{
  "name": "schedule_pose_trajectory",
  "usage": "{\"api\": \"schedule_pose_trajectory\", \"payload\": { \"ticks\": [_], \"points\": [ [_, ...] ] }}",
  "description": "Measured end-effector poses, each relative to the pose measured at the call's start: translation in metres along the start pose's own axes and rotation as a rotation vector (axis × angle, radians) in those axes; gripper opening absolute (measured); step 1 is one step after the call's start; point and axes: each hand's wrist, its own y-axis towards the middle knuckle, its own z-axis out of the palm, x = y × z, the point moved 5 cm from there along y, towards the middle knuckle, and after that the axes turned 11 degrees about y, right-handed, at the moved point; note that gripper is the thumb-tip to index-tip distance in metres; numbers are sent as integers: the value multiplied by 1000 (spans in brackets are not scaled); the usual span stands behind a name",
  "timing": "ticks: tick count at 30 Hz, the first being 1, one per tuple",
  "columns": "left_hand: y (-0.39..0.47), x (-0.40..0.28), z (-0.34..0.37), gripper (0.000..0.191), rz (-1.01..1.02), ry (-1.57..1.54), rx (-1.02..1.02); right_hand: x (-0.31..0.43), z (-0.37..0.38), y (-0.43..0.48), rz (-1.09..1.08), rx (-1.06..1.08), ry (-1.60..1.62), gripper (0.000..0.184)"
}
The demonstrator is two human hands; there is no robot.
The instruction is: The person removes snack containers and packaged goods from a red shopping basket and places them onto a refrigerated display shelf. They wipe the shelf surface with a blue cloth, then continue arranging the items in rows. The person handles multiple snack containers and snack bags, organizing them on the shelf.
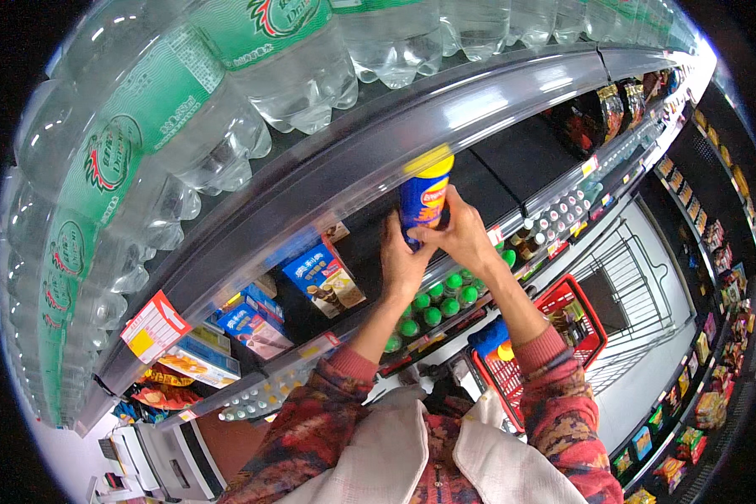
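Note:
Both my hands grip a blue chip canister (423,195) with a yellow lid, held over a dark shelf (491,167). My left hand (400,261) wraps its left side near the base. My right hand (460,230) holds it from the right, the thumb across its front. The canister's top reaches close under the front lip of the upper shelf (378,157). To the left on the same shelf stands a blue snack box (324,280) with wafer rolls pictured on it, with another blue and pink box (255,327) farther left.
Large water bottles (290,75) with green labels line the upper shelf. Green-capped bottles (438,302) stand on the lower shelf. A red shopping basket (589,315) and a metal wire cart (630,277) are at the lower right, across from packaged snacks (712,409).

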Motion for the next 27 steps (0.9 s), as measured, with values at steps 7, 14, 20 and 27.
{"api": "schedule_pose_trajectory", "payload": {
  "ticks": [7,14,20,27],
  "points": [
    [11,38,-2,70,-71,52,-82,-30,26,62,-88,50,-37,61],
    [27,60,5,57,-236,-84,-98,-53,56,90,-4,106,-121,64],
    [39,86,9,76,-264,12,-67,-66,69,100,-39,62,-89,61],
    [45,109,18,75,-225,83,-98,-76,74,100,-175,-7,-115,62]
  ]
}}
